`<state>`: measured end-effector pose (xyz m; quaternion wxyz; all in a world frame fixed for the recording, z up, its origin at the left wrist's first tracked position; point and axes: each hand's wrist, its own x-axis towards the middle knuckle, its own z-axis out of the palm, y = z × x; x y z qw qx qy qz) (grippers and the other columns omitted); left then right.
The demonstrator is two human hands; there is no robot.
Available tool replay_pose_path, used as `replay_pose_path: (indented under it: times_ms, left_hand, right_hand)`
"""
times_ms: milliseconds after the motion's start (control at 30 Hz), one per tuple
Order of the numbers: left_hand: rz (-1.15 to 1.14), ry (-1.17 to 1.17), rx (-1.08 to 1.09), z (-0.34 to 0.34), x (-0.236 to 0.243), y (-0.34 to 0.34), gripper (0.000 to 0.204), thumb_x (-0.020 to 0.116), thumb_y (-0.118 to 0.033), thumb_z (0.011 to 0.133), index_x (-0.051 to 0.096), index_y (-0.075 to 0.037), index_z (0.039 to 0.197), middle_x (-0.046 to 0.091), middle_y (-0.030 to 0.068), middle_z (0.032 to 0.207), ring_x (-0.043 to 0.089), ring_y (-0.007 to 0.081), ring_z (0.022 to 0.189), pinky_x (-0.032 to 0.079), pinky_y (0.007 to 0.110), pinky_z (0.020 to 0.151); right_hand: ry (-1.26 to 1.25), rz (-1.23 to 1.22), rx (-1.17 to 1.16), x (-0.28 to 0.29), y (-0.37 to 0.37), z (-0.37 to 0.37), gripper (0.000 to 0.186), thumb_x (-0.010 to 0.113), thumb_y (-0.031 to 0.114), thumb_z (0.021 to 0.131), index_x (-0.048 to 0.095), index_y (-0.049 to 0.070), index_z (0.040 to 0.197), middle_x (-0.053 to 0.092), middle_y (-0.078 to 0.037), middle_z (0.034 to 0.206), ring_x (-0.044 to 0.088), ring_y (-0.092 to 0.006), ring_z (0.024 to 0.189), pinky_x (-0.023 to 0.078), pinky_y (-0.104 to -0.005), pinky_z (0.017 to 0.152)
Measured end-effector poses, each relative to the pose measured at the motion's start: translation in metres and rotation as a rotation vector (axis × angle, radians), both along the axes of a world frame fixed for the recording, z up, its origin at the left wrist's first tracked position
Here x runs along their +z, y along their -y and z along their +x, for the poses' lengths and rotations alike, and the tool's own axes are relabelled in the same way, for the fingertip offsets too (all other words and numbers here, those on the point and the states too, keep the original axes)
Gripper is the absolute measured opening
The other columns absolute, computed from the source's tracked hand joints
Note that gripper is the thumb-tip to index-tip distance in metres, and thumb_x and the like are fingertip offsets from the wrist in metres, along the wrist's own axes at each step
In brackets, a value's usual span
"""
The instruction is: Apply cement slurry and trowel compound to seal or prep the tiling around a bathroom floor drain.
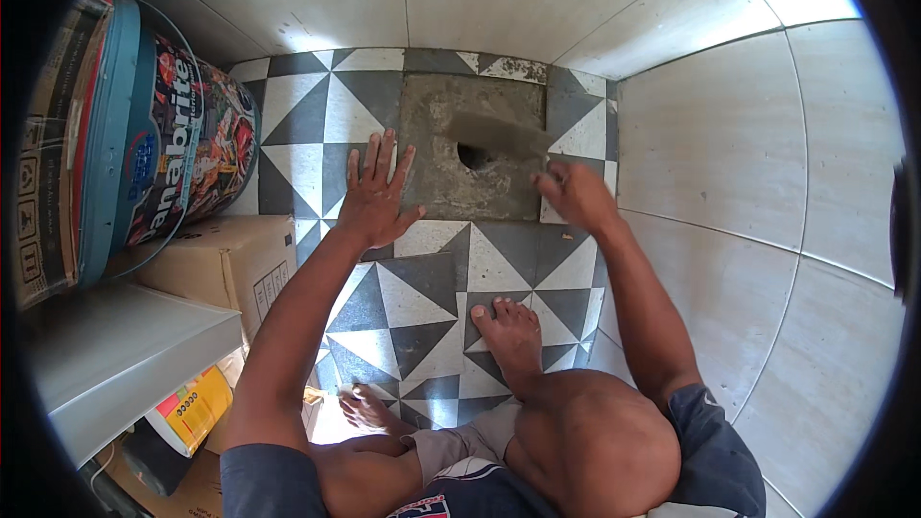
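Note:
A square patch of bare grey cement (436,187) lies in the patterned tile floor, close to the wall. A dark round hole (470,155) opens near its middle. My left hand (377,200) rests flat at the patch's left edge, fingers spread, holding nothing. At the right edge, my right hand (579,198) is closed on the end of a long, flat, grey-brown tool (497,137). Motion smears this tool, so its exact kind cannot be made out. It reaches left across the patch and partly covers the hole.
Black-and-white triangle tiles (417,283) surround the patch. Pale tiled walls (710,144) stand ahead and right. On the left are a large blue-rimmed bucket (192,125), a cardboard box (216,254), a white shelf-like panel (144,350) and a yellow package (197,408). My bare foot (511,341) is near the patch.

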<state>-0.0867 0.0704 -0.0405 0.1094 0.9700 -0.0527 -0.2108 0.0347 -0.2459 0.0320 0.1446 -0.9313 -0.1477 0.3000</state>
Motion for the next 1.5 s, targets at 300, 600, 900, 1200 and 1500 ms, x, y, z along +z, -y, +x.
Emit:
replay_pose_path:
  times_ms: [300, 600, 900, 1200, 1500]
  left_hand:
    - [-0.035, -0.032, -0.005, 0.001, 0.001, -0.008, 0.111, 0.069, -0.057, 0.087, 0.004, -0.014, 0.167, -0.010, 0.0215, 0.171, -0.011, 0.0387, 0.159, -0.002, 0.061, 0.125]
    - [-0.064, -0.045, -0.002, 0.003, 0.001, -0.006, 0.118, 0.074, -0.054, 0.081, 0.004, -0.016, 0.167, -0.012, 0.0205, 0.171, -0.012, 0.0386, 0.159, -0.004, 0.059, 0.125]
    - [-0.066, -0.069, 0.002, 0.003, 0.007, -0.008, 0.123, 0.077, -0.052, 0.075, 0.004, -0.016, 0.167, -0.011, 0.0198, 0.172, -0.012, 0.0377, 0.159, -0.003, 0.059, 0.125]
    - [-0.097, -0.160, -0.072, 0.013, 0.024, -0.029, 0.128, 0.082, -0.047, 0.068, 0.008, -0.016, 0.167, -0.009, 0.0143, 0.173, -0.006, 0.0294, 0.160, 0.000, 0.051, 0.129]
    - [-0.070, -0.186, -0.070, 0.014, 0.026, -0.029, 0.122, 0.083, -0.046, 0.069, 0.016, -0.015, 0.166, -0.006, 0.0120, 0.174, -0.004, 0.0277, 0.161, 0.004, 0.050, 0.129]
  right_hand:
    - [-0.196, -0.041, 0.023, 0.006, -0.008, -0.069, 0.048, 0.061, 0.050, 0.097, 0.073, 0.004, 0.106, 0.072, -0.026, 0.090, 0.069, -0.0450, 0.093, 0.054, -0.0531, 0.081]
    - [-0.068, -0.129, 0.047, -0.005, -0.005, -0.077, 0.041, 0.061, 0.045, 0.098, 0.071, 0.007, 0.108, 0.072, -0.025, 0.091, 0.070, -0.0441, 0.094, 0.055, -0.0545, 0.080]
    - [0.025, -0.134, 0.120, 0.026, -0.013, -0.049, 0.039, 0.060, 0.043, 0.100, 0.070, 0.005, 0.104, 0.073, -0.024, 0.090, 0.071, -0.0443, 0.089, 0.056, -0.0536, 0.080]
    - [-0.024, -0.126, 0.370, 0.048, -0.065, -0.072, 0.038, 0.057, 0.035, 0.101, 0.064, -0.002, 0.103, 0.072, -0.025, 0.082, 0.072, -0.0429, 0.083, 0.057, -0.0531, 0.075]
    - [0.052, -0.367, 0.187, 0.076, -0.009, -0.091, 0.029, 0.058, 0.027, 0.097, 0.068, 0.000, 0.098, 0.073, -0.025, 0.087, 0.072, -0.0442, 0.083, 0.058, -0.0539, 0.076]
